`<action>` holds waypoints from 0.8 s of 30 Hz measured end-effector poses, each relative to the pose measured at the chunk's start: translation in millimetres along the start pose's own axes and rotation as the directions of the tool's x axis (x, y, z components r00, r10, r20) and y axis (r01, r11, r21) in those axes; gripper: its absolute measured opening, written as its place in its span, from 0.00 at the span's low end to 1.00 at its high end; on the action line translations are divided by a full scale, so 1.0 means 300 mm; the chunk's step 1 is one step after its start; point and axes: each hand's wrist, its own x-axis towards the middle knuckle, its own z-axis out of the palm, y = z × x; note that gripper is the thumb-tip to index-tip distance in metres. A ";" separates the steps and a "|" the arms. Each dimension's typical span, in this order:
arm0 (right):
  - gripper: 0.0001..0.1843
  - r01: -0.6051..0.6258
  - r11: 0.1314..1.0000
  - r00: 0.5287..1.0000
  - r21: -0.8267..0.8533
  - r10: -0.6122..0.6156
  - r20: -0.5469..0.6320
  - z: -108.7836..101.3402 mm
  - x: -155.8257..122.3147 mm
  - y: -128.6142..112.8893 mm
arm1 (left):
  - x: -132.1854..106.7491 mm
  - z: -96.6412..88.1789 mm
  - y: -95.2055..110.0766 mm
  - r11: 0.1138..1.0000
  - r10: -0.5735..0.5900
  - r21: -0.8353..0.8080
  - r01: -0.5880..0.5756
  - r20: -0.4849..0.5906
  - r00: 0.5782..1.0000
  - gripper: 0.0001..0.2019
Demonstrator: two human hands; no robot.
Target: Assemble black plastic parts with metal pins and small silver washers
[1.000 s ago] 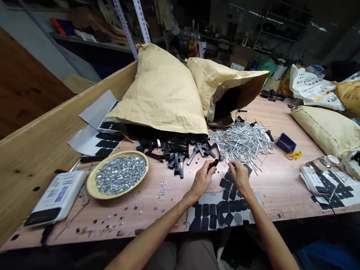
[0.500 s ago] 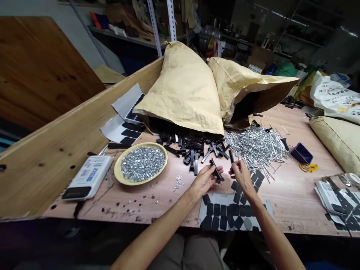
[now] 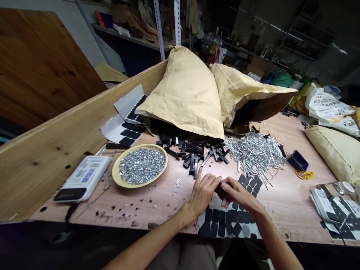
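My left hand (image 3: 203, 194) is turned back-up, its index finger stretched forward and its other fingers bent against a black plastic part (image 3: 221, 190). From the other side my right hand (image 3: 237, 193) closes round the same part, thumb on top. The hands meet there and hide most of it. Below them lies a pale sheet with black rounded pads (image 3: 221, 216); more loose black pads (image 3: 250, 183) are beside the right hand. Just beyond my fingers is a heap of black plastic parts (image 3: 192, 152). Small metal rings (image 3: 177, 186) lie left of my left hand.
A yellow bowl (image 3: 116, 179) of small metal pieces stands left, beside a white device (image 3: 84, 176). Metal pins (image 3: 258, 152) are heaped at right, near a dark blue box (image 3: 298, 160). Large tan sacks (image 3: 185, 93) stand behind. A wooden board (image 3: 70, 112) edges the left side.
The hands have come together: the left has turned over from palm-up, and the right has moved left and down to it. The two black pieces they held apart now meet between them.
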 end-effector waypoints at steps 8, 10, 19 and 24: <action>0.19 -0.081 0.413 0.868 -0.907 -0.418 -0.268 -0.171 0.344 -0.012 | 0.055 -0.007 -0.044 0.317 -0.610 -0.705 0.634 0.360 0.705 0.13; 0.14 -0.025 0.358 0.870 -0.933 -0.451 -0.196 -0.183 0.377 -0.011 | 0.062 -0.022 -0.041 0.177 -0.622 -0.788 0.590 0.375 0.687 0.15; 0.20 0.275 0.860 0.924 -0.429 -0.360 -0.129 -0.061 0.224 0.007 | 0.143 0.017 -0.039 -0.233 -0.620 -0.872 0.430 0.474 0.626 0.14; 0.13 -0.042 0.764 0.834 -0.643 -0.328 -0.444 -0.092 0.327 0.015 | 0.133 0.007 -0.046 -0.268 -0.606 -0.857 0.440 0.505 0.615 0.19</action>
